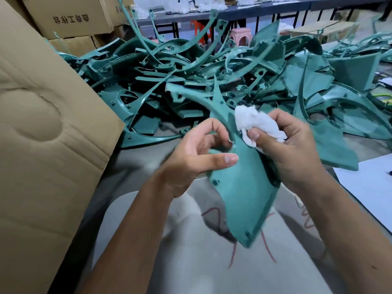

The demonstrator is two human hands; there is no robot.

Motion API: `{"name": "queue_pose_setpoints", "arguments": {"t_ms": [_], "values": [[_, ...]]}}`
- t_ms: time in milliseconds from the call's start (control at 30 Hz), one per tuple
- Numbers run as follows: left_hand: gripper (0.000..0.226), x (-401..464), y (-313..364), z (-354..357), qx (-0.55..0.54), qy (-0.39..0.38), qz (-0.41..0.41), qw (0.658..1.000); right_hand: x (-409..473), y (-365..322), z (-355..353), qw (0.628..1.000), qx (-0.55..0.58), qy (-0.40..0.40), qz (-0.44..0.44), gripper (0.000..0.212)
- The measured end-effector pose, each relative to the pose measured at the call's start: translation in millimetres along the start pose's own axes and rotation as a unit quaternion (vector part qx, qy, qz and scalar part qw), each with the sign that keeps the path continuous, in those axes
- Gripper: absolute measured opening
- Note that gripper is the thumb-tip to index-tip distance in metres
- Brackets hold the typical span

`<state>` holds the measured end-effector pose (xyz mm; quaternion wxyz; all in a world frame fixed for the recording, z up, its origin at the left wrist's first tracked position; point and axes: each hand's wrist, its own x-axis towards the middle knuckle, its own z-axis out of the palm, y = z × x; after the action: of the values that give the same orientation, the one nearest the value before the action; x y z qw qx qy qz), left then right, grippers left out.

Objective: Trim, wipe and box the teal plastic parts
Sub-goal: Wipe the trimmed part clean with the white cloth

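At lower centre, I am steadying a teal plastic panel with my left hand, thumb pressing its face, fingers curled behind the edge. My right hand is gripping a wadded white cloth against the panel's upper end. Beyond, a teal parts heap is covering the table; a cardboard box is standing at left.

A single wide-angle camera worn on the person's head looks forward and steeply down, close over both forearms rising from the near edge. It faces across the desk toward far benches, with a cardboard box crowding the left side.
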<state>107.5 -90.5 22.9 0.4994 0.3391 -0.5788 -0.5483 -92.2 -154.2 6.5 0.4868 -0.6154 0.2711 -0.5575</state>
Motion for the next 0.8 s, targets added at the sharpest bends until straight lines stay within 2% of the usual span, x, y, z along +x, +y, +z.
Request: {"name": "queue_pose_setpoints", "arguments": {"t_ms": [67,133,267,333,400,467,633,800], "values": [[0.037,-0.2,3.4,-2.8,-0.002,-0.032,-0.016,0.999,-0.9,-3.6,-2.6,1.000,0.010,-0.022,0.009,0.016],[0.035,-0.6,4.7,-5.3,-0.014,-0.023,-0.018,0.999,-1.4,-3.0,-0.6,0.999,0.004,0.041,-0.021,0.017],[0.047,2.7,3.1,0.2,-0.063,0.000,0.012,0.998,1.3,2.3,1.8,0.979,-0.009,0.192,-0.066,0.024],[0.040,9.0,-4.5,9.4,-0.001,0.074,0.023,0.997,1.6,5.6,0.9,0.971,-0.019,0.225,-0.075,0.026],[0.027,14.5,-15.5,19.5,0.064,0.171,0.042,0.982,1.2,8.3,3.8,0.970,-0.027,0.228,-0.077,0.027],[0.019,17.5,-25.1,26.7,0.060,0.225,0.059,0.971,1.5,11.1,6.3,0.973,-0.030,0.219,-0.070,0.028],[0.015,19.0,-26.2,16.7,-0.043,0.313,0.082,0.945,-0.1,17.5,10.9,0.989,-0.043,0.138,-0.026,0.027],[0.014,16.6,-17.4,-2.7,-0.071,0.357,0.145,0.920,-4.1,20.3,19.3,0.992,-0.078,0.097,-0.004,0.026]]}}
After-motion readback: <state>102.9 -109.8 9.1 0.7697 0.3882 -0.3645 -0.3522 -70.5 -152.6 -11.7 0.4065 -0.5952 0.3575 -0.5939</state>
